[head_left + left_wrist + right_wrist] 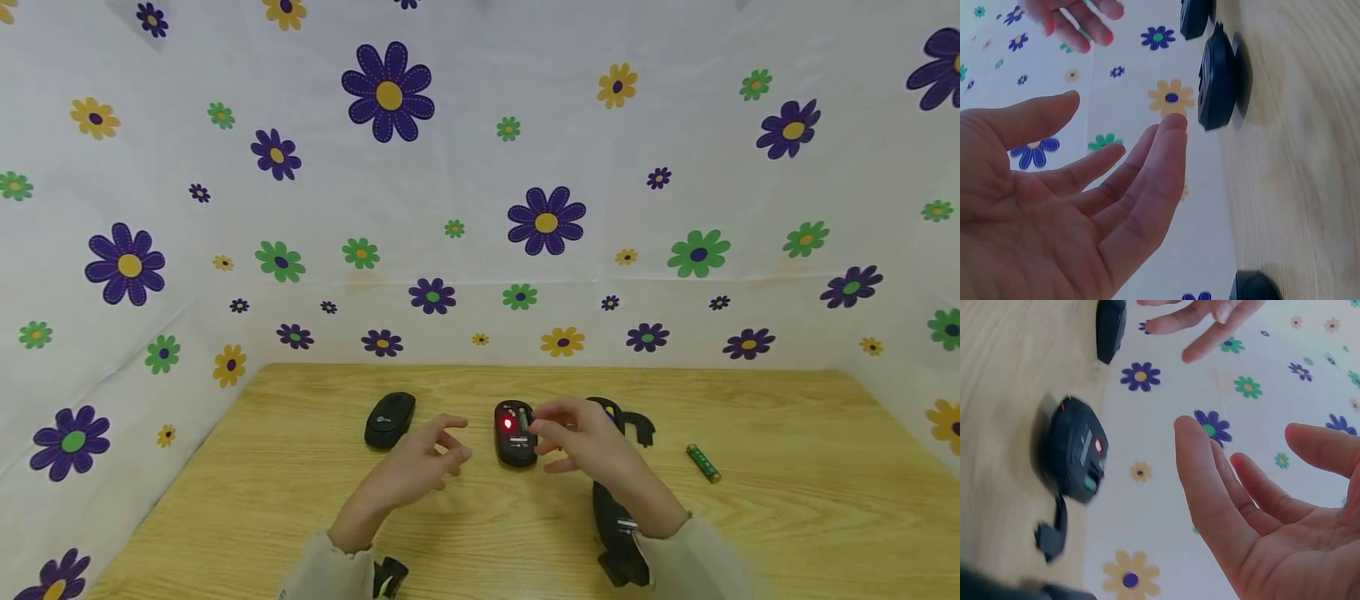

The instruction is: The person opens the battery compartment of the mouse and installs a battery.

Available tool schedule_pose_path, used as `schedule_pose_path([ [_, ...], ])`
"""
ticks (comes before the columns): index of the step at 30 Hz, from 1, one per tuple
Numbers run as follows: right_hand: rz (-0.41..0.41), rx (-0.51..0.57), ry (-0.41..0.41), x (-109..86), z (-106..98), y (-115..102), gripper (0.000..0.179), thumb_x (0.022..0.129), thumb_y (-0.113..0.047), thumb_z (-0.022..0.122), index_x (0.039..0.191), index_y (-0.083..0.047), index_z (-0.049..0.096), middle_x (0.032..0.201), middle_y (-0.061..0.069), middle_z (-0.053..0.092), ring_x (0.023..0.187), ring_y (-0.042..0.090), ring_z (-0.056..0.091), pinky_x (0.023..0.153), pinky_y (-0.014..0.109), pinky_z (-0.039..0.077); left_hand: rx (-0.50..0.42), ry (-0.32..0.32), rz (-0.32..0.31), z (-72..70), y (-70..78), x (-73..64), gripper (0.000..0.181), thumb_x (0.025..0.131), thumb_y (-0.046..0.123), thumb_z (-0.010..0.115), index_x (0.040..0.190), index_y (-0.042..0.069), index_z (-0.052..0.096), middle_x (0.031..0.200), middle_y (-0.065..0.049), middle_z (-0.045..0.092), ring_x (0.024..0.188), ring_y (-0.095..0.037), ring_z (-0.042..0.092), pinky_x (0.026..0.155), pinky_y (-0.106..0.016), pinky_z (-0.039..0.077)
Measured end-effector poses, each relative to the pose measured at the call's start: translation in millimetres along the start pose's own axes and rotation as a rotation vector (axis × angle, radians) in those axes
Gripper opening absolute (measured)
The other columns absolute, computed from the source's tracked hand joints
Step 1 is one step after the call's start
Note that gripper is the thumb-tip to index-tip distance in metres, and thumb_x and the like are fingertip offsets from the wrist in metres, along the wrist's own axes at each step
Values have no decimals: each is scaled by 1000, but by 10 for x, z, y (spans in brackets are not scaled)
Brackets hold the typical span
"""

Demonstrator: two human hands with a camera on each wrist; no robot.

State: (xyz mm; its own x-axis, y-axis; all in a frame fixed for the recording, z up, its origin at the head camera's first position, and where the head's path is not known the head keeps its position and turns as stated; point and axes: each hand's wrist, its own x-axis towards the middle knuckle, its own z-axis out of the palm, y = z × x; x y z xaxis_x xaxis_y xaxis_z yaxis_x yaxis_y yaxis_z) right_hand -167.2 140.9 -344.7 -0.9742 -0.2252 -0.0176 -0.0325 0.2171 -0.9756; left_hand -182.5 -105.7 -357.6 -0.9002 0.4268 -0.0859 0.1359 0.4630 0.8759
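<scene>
A black computer mouse [516,450] lies bottom up at mid-table, with a red light glowing on its underside and a green battery [523,418] in its open slot. My right hand [588,442] hovers at that mouse's right edge, fingers bent loosely and apart. In the right wrist view its palm holds nothing. My left hand [416,462] is to the left of the mouse, with thumb and fingers spread and nothing between them. Farther left, another black mouse [390,419] sits upright. A loose green battery [702,462] lies to the right of my right hand.
A curved black piece [640,427] lies behind my right hand, partly hidden. More black items [615,517] show beside my right forearm. A flowered white cloth [465,167] rises behind the wooden table [487,542] and along its sides.
</scene>
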Motion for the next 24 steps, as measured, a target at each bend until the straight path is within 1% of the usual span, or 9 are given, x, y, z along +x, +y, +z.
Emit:
schedule_pose_path([
  [3, 0, 35, -25, 83, 93, 29, 32, 104, -7, 56, 125, 16, 55, 112, 24, 63, 90, 34, 69, 73, 47, 64, 5, 46, -2, -113, -50, -36, 45, 103, 14, 61, 142, -4, 49, 105, -12, 63, 88, -32, 68, 69, -39, 62],
  [7, 12, 66, -39, 154, 210, 38, 32, 104, -7, 55, 126, 16, 54, 113, 24, 63, 89, 33, 69, 74, 50, 63, -2, 90, -19, -239, -114, -68, 44, 103, 12, 59, 142, -5, 48, 108, -16, 63, 92, -34, 68, 73, -43, 62],
  [9, 32, 88, -34, 176, 266, 34, 32, 104, -7, 54, 127, 16, 54, 114, 25, 63, 91, 35, 68, 75, 50, 63, -8, 98, -25, -288, -144, -80, 44, 104, 12, 58, 143, -6, 47, 109, -17, 62, 94, -35, 67, 75, -44, 62],
  [11, 50, 102, -26, 199, 321, 29, 30, 104, -6, 55, 126, 15, 55, 112, 23, 64, 92, 36, 68, 76, 50, 63, -11, 108, -33, -329, -175, -85, 45, 104, 12, 57, 144, -6, 46, 110, -18, 61, 95, -36, 66, 76, -45, 62],
  [16, 79, 125, -13, 260, 436, 29, 28, 102, -7, 58, 123, 12, 58, 109, 19, 65, 90, 33, 69, 74, 46, 64, 12, 145, -63, -423, -241, -76, 48, 104, 14, 58, 144, -8, 44, 110, -17, 61, 98, -35, 66, 77, -45, 61],
  [19, 98, 140, -8, 300, 497, 31, 29, 102, -8, 58, 124, 11, 58, 112, 21, 64, 91, 33, 69, 74, 45, 64, 26, 167, -81, -490, -275, -57, 47, 105, 13, 57, 144, -9, 43, 110, -19, 61, 98, -36, 67, 77, -44, 61],
  [24, 103, 167, -33, 377, 601, 58, 30, 103, -8, 57, 124, 13, 57, 118, 26, 61, 99, 40, 68, 76, 45, 64, 39, 197, -101, -608, -334, -29, 45, 106, 11, 54, 144, -10, 43, 114, -24, 59, 100, -38, 67, 77, -44, 62],
])
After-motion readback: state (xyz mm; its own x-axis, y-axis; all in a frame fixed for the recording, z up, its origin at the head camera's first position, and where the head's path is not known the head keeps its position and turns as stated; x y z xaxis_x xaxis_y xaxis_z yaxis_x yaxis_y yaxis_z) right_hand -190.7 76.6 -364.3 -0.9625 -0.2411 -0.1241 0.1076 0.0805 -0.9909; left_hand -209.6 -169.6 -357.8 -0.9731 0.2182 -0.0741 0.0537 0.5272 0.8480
